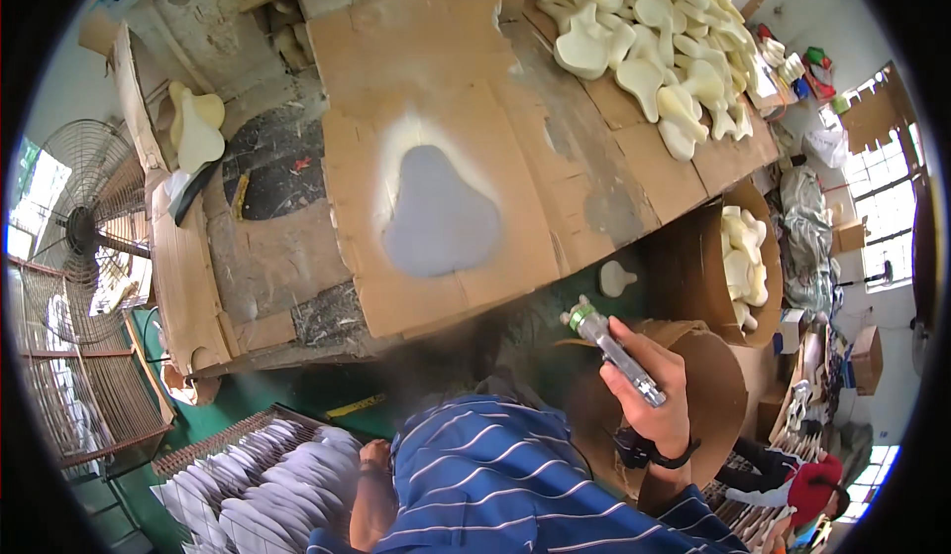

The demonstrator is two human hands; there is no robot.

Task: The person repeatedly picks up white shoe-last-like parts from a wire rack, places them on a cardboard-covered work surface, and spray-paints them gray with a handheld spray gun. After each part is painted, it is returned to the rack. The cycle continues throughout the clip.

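1 wide fisheye, head height, facing down

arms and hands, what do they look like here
The left hand and right hand are gloveless. A dark band, perhaps a watch, circles the right wrist; the left seems to have a thinner one. Blue sleeves with pale stripes leave the forearms bare.

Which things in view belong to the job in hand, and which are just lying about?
Job in hand:
spray gun, held in the right hand
grey pad
cardboard sheet under it
heaped cream pieces, probably

Lying about, it seems:
red scrap
yellow strip left of the cardboard
pale piece on the floor
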